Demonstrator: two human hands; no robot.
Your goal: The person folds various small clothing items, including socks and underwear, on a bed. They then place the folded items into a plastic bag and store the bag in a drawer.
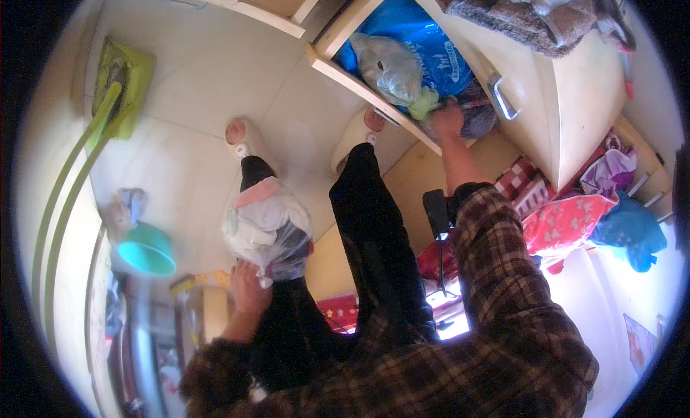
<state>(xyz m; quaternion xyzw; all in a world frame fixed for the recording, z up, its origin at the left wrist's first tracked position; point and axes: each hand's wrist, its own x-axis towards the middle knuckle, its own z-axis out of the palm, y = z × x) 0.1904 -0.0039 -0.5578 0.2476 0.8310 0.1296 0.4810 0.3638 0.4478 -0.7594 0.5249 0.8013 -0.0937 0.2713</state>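
My left hand [250, 287] is closed round the gathered neck of a clear plastic bag [269, 220]. White and pink cloth-like items fill that bag, which rests against my left leg. On the right, my right hand [447, 120] reaches down into an open wooden drawer [374, 97]. Its fingers look closed beside a pale green plastic bit [424, 103], but their tips are partly hidden. Next to them lie a whitish plastic bag [388, 66], a large blue bag [442, 51] and a dark bundle in clear plastic [480, 115].
A green dustpan and broom [118, 94] stand at the left wall, near a turquoise basin [147, 249]. Right of the drawer is a pale cabinet panel with a metal handle [503, 98]. A furry brown cloth [532, 15] lies on top. Red and blue fabrics [575, 220] sit at right.
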